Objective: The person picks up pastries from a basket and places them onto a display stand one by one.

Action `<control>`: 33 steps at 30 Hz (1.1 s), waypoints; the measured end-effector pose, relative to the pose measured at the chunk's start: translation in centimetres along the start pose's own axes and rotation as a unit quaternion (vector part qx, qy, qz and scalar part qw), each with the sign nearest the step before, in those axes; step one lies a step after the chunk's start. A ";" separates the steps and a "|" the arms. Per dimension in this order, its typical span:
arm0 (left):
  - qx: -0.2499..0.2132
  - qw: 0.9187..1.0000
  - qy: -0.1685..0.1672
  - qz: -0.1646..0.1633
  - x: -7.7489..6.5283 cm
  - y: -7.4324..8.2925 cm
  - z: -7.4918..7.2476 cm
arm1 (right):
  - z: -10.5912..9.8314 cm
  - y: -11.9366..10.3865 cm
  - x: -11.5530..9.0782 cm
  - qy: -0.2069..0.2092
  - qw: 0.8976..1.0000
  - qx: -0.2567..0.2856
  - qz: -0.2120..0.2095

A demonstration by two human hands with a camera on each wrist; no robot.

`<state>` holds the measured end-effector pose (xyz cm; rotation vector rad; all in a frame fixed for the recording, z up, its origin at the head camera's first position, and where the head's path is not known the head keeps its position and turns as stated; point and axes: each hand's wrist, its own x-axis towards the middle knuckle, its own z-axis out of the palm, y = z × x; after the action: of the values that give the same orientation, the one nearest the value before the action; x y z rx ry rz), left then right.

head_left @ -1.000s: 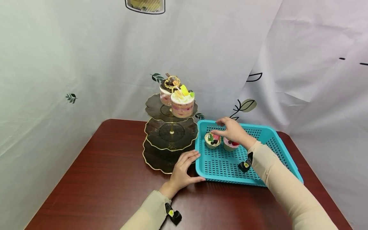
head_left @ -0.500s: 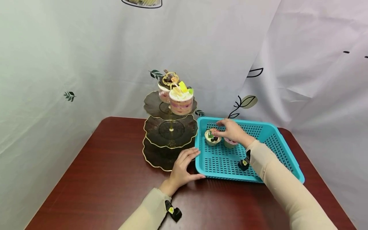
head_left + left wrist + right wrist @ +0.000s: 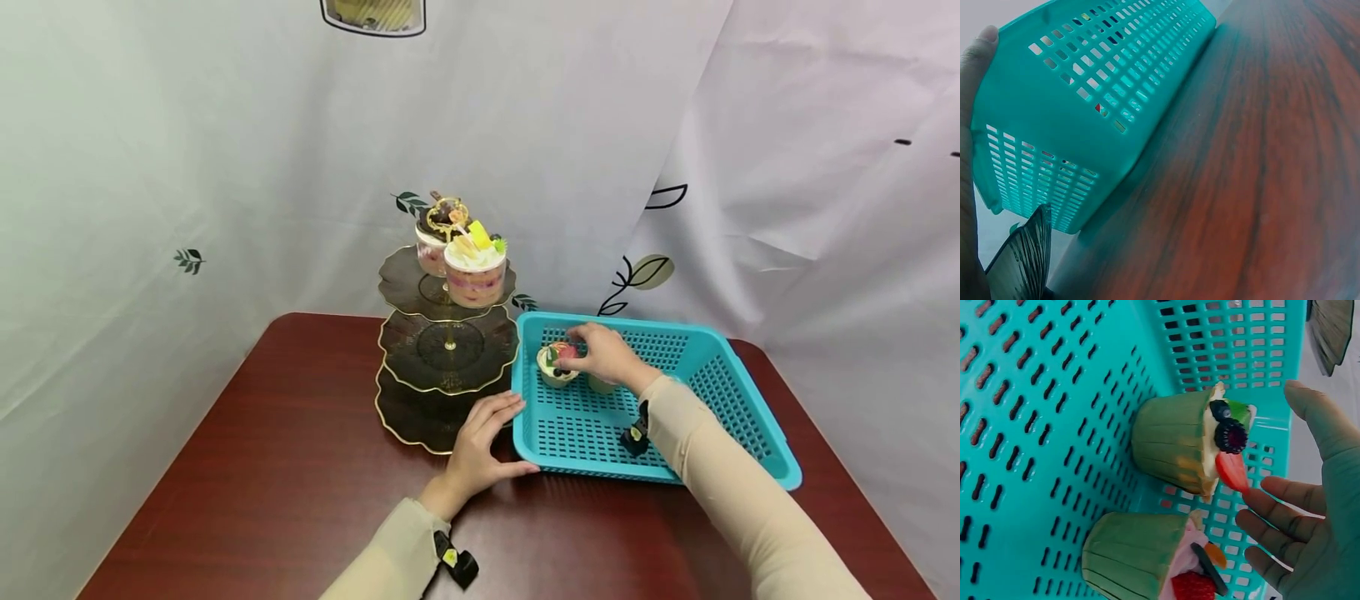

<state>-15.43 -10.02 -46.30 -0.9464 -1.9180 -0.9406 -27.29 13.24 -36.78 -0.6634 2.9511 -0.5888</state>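
Observation:
In the head view my right hand (image 3: 603, 354) hovers inside a turquoise basket (image 3: 592, 462), just above a cupcake with white cream and berries (image 3: 557, 371). The right wrist view shows its thumb and fingers spread apart, fingertips close to the strawberry slice (image 3: 1230, 472) on top; whether they touch is unclear. Beside it sits a second cupcake with pink cream (image 3: 1138, 553), mostly hidden by the hand in the head view. My left hand (image 3: 476, 450) rests against the basket's near left corner, fingers along the left rim and thumb at the front rim.
Left of the basket stands a three-tier dark cake stand (image 3: 448, 354) with gold wavy edges. Its top tier bears a fruit-topped dessert cup (image 3: 476, 279) and a chocolate-topped one (image 3: 432, 250). Everything is on a reddish-brown table (image 3: 262, 483), with a pale printed curtain (image 3: 300, 150) behind.
My right hand has come down slightly over the white-cream cupcake and now covers more of the pink one. My left hand stays at the basket corner.

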 end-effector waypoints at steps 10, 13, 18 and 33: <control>-0.001 1.000 0.001 -0.003 0.0 0.1 0.1 | 0.8 0.4 0.0 0.014 0.997 -0.075 -0.004; -0.001 1.000 -0.001 -0.004 -0.1 0.1 0.2 | 1.0 0.5 0.0 0.011 0.996 -0.086 -0.002; -0.001 1.000 -0.002 -0.006 -0.1 0.2 0.2 | 1.7 0.9 0.0 0.009 0.995 -0.097 0.005; -0.005 1.000 0.001 -0.007 0.0 0.0 0.0 | 2.0 0.8 0.2 -0.004 0.994 -0.104 0.019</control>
<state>-15.39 -10.01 -46.29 -0.9375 -1.9220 -0.9605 -27.55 13.12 -38.96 -0.6217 3.0369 -0.2783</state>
